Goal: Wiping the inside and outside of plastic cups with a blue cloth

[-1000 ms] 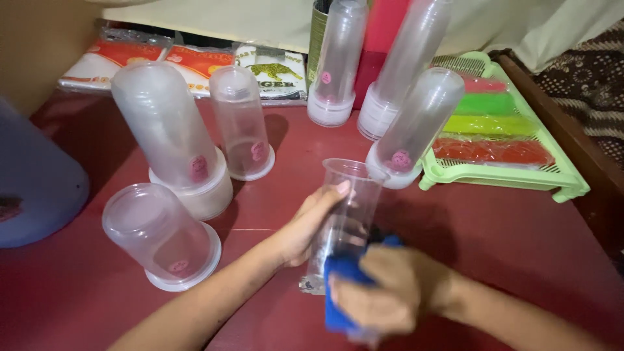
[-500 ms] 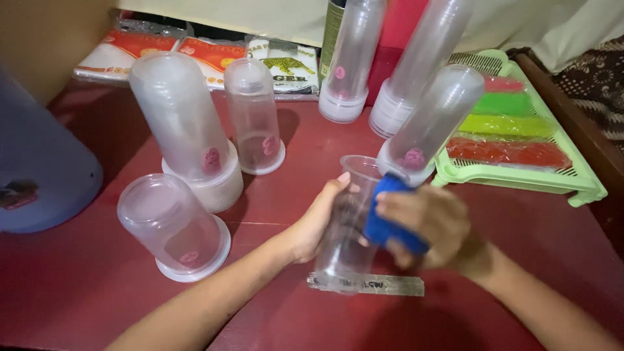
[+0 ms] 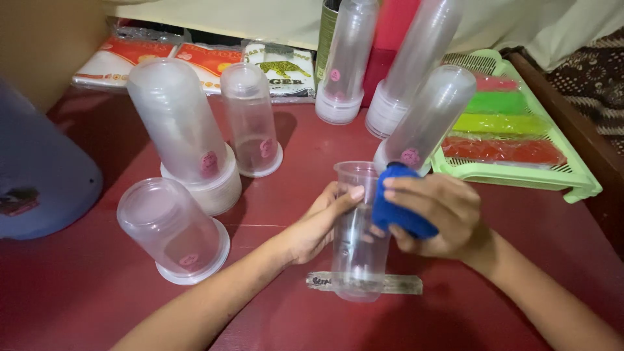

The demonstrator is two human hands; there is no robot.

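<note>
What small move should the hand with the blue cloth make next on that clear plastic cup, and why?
Probably slide the blue cloth down the clear plastic cup: the right hand presses it only near the rim, while the left hand steadies the cup.

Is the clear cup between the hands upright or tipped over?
Upright: the clear cup stands with its open rim up, base by the ruler.

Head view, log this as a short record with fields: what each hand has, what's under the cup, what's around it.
left hand: holds the clear cup upright
right hand: presses a blue cloth to the cup's side
under cup: flat strip on the red table
left of hands: upturned cup stacks
right: green tray with coloured packs
</note>
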